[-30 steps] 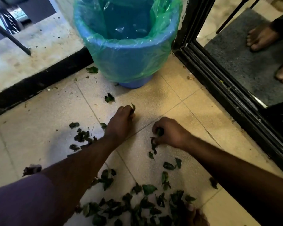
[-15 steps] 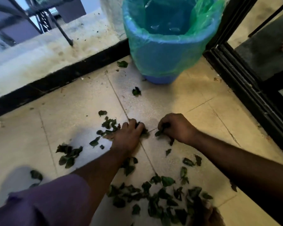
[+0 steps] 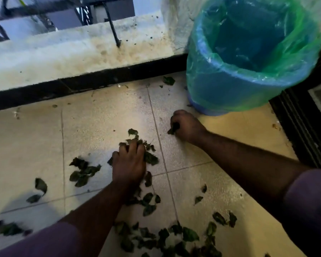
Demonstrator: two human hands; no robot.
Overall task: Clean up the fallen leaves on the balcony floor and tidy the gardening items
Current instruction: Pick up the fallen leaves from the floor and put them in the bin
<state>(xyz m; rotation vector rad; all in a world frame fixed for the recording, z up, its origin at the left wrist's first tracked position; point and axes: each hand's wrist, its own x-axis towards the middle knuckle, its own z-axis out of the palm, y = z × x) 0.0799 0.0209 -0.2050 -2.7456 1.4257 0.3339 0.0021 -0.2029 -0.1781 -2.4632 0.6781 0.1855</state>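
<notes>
Tiled balcony floor [image 3: 104,127], pale, with dark green fallen leaves [image 3: 156,236] scattered mostly along the near edge and left of centre. Left hand [image 3: 129,164] lies palm down on the tiles, fingers spread and bent over a small clump of leaves [image 3: 150,157]; leaves poke out at the fingertips and along both sides of the hand, so it presses and gathers them rather than lifting. Further small cluster [image 3: 82,171] just left of that hand, apart from it. Right hand [image 3: 187,127] sits farther forward, near the base of the bin, fingers curled into a fist around a few leaves, a dark scrap showing at the thumb side. Blue bin [image 3: 230,89] lined with a green bag [image 3: 304,52] stands upright at the far right corner, just beyond the right hand, not touching it. One stray leaf [image 3: 168,80] lies by the bin's left side against the black skirting. Purple sleeves on both arms.
</notes>
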